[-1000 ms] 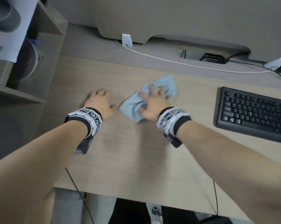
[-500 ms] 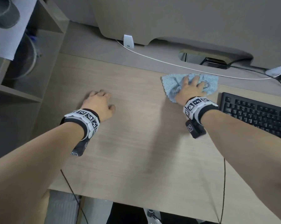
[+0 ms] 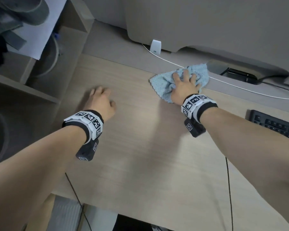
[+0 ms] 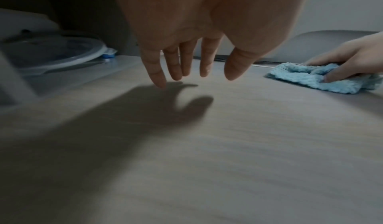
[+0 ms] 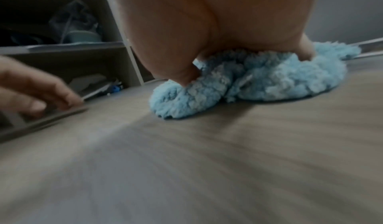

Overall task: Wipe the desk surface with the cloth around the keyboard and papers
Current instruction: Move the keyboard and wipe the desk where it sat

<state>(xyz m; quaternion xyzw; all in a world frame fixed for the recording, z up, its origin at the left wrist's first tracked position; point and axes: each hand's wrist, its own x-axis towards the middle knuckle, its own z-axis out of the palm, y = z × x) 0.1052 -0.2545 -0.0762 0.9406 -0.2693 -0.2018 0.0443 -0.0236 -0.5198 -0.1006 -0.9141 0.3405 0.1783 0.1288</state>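
A fluffy light-blue cloth [image 3: 162, 84] [image 4: 300, 77] [image 5: 259, 83] lies bunched on the wooden desk [image 3: 148, 155], at its back edge. My right hand [image 3: 184, 84] [image 4: 342, 63] bears down on it, thumb and fingers dug into the folds. My left hand [image 3: 100, 99] [image 4: 192, 78] [image 5: 31, 88] is off to the left, fingers loose and pointing down just over the wood, holding nothing. The black keyboard [image 3: 277, 125] sits at the right edge of the head view. No papers show on the desk.
A white cable [image 3: 240, 85] runs along the grey back strip, under the cloth's far edge, from a white adapter [image 3: 156, 46]. Behind it is a cable slot [image 3: 237, 74]. A shelf unit [image 3: 40, 64] with stored items borders the desk's left side.
The right hand swept the cloth from the desk's middle toward the keyboard, then back left along the rear edge. The left hand stayed on the left and now looks blurred.
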